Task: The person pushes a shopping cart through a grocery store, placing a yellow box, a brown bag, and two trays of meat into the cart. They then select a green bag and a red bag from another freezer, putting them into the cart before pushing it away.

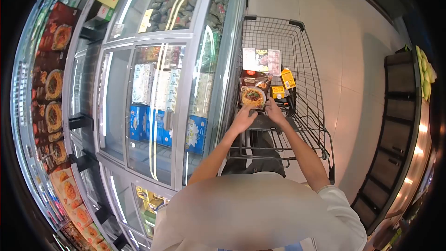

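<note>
Two hands are out front, both on one pack (pixel 253 95) of noodles inside the cart (pixel 312 72). L hand (pixel 244 120) has its fingers on the pack's near left corner. R hand (pixel 275 110) has its fingers up along the pack's near right side. Fingers look half bent round the pack, so both hands hold it, not wide open.

The pack sits straight ahead of the hands, at the near end of the cart & more to the cart's left side. Its long way runs from near to far, away from the person. The bowl pic on it faces up. Both hands are right at it, L hand a bit more under the near edge, R hand a bit farther in.

Just past the pack's far end lies a meat tray (pixel 261 60). A yellow box (pixel 288 78) stands just R of the pack, near the R hand. The far end of the cart has no goods in it.

A freezer (pixel 158 111) w/ glass doors runs along the cart's left side. Pale floor (pixel 357 56) is on the R.
</note>
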Action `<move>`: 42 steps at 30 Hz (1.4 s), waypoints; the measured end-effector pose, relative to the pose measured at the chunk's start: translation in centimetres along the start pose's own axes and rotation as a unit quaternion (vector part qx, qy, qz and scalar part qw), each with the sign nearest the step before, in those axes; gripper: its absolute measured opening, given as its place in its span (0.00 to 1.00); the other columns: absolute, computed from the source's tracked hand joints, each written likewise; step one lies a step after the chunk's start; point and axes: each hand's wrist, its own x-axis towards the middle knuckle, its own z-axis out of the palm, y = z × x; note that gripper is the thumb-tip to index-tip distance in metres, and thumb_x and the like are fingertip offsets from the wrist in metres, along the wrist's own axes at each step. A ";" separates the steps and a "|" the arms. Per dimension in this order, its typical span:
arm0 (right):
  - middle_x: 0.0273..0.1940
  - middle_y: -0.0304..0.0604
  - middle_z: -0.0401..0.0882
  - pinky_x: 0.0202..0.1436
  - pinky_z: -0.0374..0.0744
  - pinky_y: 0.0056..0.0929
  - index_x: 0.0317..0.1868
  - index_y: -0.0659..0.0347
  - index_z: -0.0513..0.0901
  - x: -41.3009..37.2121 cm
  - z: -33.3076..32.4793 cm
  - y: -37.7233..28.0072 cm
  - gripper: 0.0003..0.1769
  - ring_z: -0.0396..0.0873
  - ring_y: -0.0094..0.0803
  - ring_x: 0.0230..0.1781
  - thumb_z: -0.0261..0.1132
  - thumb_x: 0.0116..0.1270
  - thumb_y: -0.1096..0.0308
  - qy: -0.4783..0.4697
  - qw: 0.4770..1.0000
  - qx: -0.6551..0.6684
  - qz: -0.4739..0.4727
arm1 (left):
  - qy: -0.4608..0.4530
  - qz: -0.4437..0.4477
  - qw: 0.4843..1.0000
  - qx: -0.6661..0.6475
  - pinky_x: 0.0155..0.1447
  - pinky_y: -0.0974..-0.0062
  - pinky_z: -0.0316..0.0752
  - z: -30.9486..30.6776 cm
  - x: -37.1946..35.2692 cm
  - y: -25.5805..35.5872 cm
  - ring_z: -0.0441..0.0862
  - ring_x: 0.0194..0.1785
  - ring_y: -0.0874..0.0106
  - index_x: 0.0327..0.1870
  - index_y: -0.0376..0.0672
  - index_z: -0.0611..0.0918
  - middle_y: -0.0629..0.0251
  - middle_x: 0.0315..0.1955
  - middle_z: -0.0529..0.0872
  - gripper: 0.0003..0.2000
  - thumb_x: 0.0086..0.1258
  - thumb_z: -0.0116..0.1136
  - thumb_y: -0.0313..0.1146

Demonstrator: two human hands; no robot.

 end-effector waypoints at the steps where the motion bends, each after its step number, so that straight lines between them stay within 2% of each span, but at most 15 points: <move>1: 0.64 0.63 0.81 0.66 0.79 0.44 0.81 0.60 0.58 -1.7 -0.6 -1.6 0.36 0.84 0.51 0.61 0.61 0.78 0.67 0.004 0.999 -0.036 -0.007 | 0.015 0.015 0.999 -0.028 0.68 0.59 0.75 -1.3 -2.6 2.7 0.81 0.63 0.50 0.63 0.38 0.81 0.49 0.58 0.83 0.20 0.75 0.63 0.37; 5: 0.63 0.64 0.81 0.66 0.80 0.44 0.79 0.63 0.62 -11.2 -2.1 -12.4 0.33 0.85 0.51 0.62 0.61 0.79 0.67 0.017 0.998 -0.023 -0.051 | 0.146 0.111 0.981 -0.069 0.64 0.64 0.77 -6.7 -14.3 8.8 0.83 0.60 0.54 0.60 0.39 0.82 0.54 0.56 0.84 0.14 0.78 0.61 0.32; 8: 0.65 0.58 0.79 0.69 0.77 0.42 0.77 0.63 0.66 -19.5 -0.3 -20.8 0.26 0.81 0.45 0.65 0.56 0.83 0.72 0.117 0.985 -0.021 -0.126 | 0.242 0.117 0.962 -0.049 0.64 0.64 0.77 -9.4 -22.5 7.8 0.83 0.60 0.54 0.61 0.41 0.82 0.55 0.56 0.84 0.13 0.79 0.59 0.32; 11: 0.65 0.56 0.79 0.70 0.74 0.41 0.72 0.68 0.72 -25.5 3.1 -21.5 0.21 0.79 0.43 0.65 0.54 0.81 0.76 0.253 0.947 -0.022 -0.195 | 0.249 0.037 0.963 -0.097 0.65 0.66 0.76 -10.2 -28.8 4.2 0.83 0.61 0.60 0.62 0.41 0.83 0.59 0.57 0.85 0.14 0.80 0.60 0.34; 14: 0.63 0.56 0.78 0.71 0.72 0.45 0.70 0.69 0.72 -29.9 5.1 -18.9 0.22 0.77 0.50 0.64 0.55 0.77 0.80 0.272 0.923 -0.104 -0.251 | 0.222 0.019 0.968 -0.118 0.64 0.67 0.77 -10.7 -32.2 1.3 0.83 0.60 0.63 0.64 0.43 0.83 0.62 0.58 0.85 0.16 0.81 0.60 0.37; 16: 0.62 0.57 0.77 0.72 0.70 0.47 0.70 0.69 0.72 -30.2 4.9 -15.6 0.23 0.75 0.54 0.64 0.55 0.76 0.81 0.283 0.889 -0.188 -0.307 | 0.199 0.019 0.972 -0.126 0.64 0.67 0.77 -10.5 -32.8 0.3 0.83 0.60 0.63 0.65 0.43 0.82 0.61 0.59 0.84 0.16 0.82 0.59 0.38; 17: 0.66 0.60 0.73 0.74 0.68 0.50 0.71 0.68 0.71 -30.4 4.7 -14.7 0.25 0.71 0.59 0.68 0.56 0.75 0.81 0.265 0.901 -0.180 -0.293 | 0.191 0.030 0.975 -0.111 0.66 0.65 0.76 -10.3 -32.5 -0.1 0.82 0.62 0.62 0.66 0.44 0.81 0.61 0.61 0.82 0.17 0.82 0.58 0.40; 21: 0.74 0.61 0.65 0.77 0.64 0.51 0.74 0.67 0.69 -29.5 4.3 -16.4 0.28 0.64 0.57 0.75 0.59 0.76 0.77 0.269 0.899 -0.254 -0.235 | 0.143 0.074 0.981 -0.112 0.71 0.60 0.72 -10.7 -30.9 4.1 0.78 0.69 0.58 0.68 0.45 0.79 0.59 0.68 0.78 0.20 0.82 0.58 0.43; 24: 0.76 0.61 0.63 0.78 0.61 0.54 0.75 0.65 0.69 -29.3 3.3 -16.7 0.28 0.63 0.58 0.77 0.60 0.76 0.76 0.298 0.866 -0.321 -0.241 | 0.137 0.203 0.969 0.044 0.74 0.58 0.69 -8.8 -28.5 6.6 0.76 0.72 0.58 0.71 0.45 0.77 0.58 0.70 0.77 0.22 0.82 0.59 0.45; 28: 0.77 0.59 0.65 0.79 0.60 0.55 0.72 0.63 0.73 -30.6 0.1 -15.4 0.23 0.61 0.58 0.78 0.59 0.79 0.71 0.301 0.869 -0.351 -0.178 | 0.037 0.276 0.957 0.077 0.78 0.55 0.64 -6.5 -26.4 9.0 0.67 0.78 0.55 0.76 0.47 0.71 0.57 0.77 0.69 0.30 0.77 0.65 0.46; 30: 0.76 0.58 0.67 0.79 0.60 0.55 0.69 0.63 0.77 -31.1 -1.6 -13.1 0.20 0.61 0.57 0.78 0.58 0.81 0.67 0.288 0.872 -0.371 -0.135 | -0.034 0.276 0.953 0.118 0.80 0.53 0.61 -5.1 -25.6 8.6 0.64 0.79 0.51 0.79 0.48 0.67 0.51 0.78 0.65 0.39 0.71 0.70 0.48; 31: 0.71 0.58 0.73 0.78 0.62 0.53 0.63 0.65 0.81 -31.5 -2.1 -12.3 0.18 0.64 0.56 0.76 0.57 0.83 0.63 0.289 0.867 -0.382 -0.134 | -0.069 0.276 0.949 0.138 0.80 0.52 0.61 -4.7 -25.4 8.6 0.64 0.79 0.50 0.80 0.48 0.66 0.50 0.77 0.65 0.40 0.69 0.71 0.48; 33: 0.67 0.57 0.76 0.77 0.63 0.52 0.61 0.66 0.82 -31.6 -3.0 -11.5 0.18 0.67 0.56 0.73 0.56 0.83 0.63 0.235 0.916 -0.306 -0.108 | -0.113 0.274 0.942 0.161 0.80 0.51 0.60 -3.8 -25.0 8.8 0.64 0.79 0.48 0.80 0.46 0.64 0.47 0.76 0.65 0.43 0.67 0.72 0.49; 34: 0.66 0.57 0.78 0.77 0.64 0.51 0.60 0.66 0.83 -31.6 -3.4 -11.6 0.18 0.69 0.56 0.72 0.56 0.84 0.62 0.206 0.937 -0.265 -0.095 | -0.118 0.270 0.941 0.168 0.80 0.51 0.60 -3.4 -24.7 8.9 0.64 0.79 0.48 0.80 0.46 0.64 0.47 0.76 0.65 0.43 0.68 0.72 0.50; 42: 0.65 0.57 0.79 0.77 0.65 0.51 0.62 0.68 0.81 -31.4 -4.2 -12.8 0.18 0.70 0.56 0.72 0.54 0.84 0.64 0.223 0.930 -0.254 -0.142 | -0.095 0.198 0.947 0.232 0.80 0.53 0.62 -1.8 -22.2 8.1 0.65 0.78 0.50 0.78 0.40 0.67 0.46 0.74 0.68 0.34 0.79 0.60 0.51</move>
